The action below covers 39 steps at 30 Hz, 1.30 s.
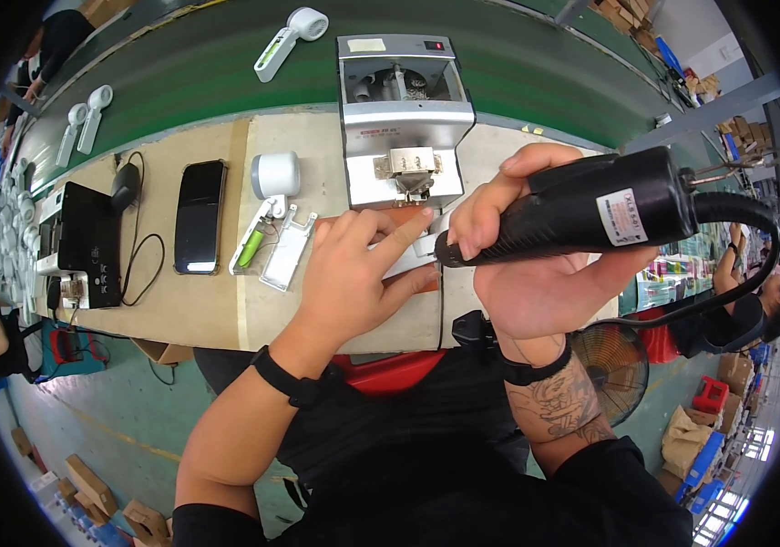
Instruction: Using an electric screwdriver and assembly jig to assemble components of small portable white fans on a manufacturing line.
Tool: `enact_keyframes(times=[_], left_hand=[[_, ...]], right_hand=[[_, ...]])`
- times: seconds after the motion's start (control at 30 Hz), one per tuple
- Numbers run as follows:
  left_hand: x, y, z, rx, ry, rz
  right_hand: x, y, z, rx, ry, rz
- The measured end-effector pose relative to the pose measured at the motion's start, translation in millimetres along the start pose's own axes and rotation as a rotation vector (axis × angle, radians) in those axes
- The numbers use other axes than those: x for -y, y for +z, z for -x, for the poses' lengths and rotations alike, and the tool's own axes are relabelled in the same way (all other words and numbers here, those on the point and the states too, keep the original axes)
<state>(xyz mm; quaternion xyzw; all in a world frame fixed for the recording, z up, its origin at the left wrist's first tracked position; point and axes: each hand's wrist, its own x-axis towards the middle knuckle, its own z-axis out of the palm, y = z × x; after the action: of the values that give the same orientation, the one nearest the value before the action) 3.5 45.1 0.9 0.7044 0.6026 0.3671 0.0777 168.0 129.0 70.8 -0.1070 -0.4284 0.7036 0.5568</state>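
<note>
My right hand (536, 264) is closed around a black electric screwdriver (590, 205), which is tilted with its nose toward the left. That nose end meets a white plastic part (408, 262) lying on an orange-brown pad (428, 281). Thumb and fingers of my left hand (351, 273) grip this part, covering much of it. The screwdriver's bit and any screw cannot be made out. Just beyond my hands stands a grey screw feeder (405, 123). Left of my left hand lie an opened white handheld fan with a green battery (251, 246) and a white cover shell (288, 250).
A phone (200, 219) and a black box with cables (85, 242) lie on the left of the table. Behind runs a green conveyor (199, 87) carrying white handheld fans (290, 44). The screwdriver's black cable (754, 210) loops down on the right. Other people sit at both sides.
</note>
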Motion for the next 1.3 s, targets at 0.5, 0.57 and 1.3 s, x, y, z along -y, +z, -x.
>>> enact_keyframes(times=[0.5, 0.57, 1.3], left_hand=[[2.8, 9.0, 1.4, 0.000, -0.016, -0.041], [2.9, 9.8, 1.4, -0.005, -0.017, -0.039], [2.3, 8.8, -0.1, 0.016, -0.015, -0.042]], right_hand=[[2.3, -16.4, 5.1, -0.038, 0.026, 0.021], [1.4, -18.3, 5.9, -0.064, 0.042, 0.038], [-6.0, -25.2, 11.2, -0.040, -0.007, 0.029]])
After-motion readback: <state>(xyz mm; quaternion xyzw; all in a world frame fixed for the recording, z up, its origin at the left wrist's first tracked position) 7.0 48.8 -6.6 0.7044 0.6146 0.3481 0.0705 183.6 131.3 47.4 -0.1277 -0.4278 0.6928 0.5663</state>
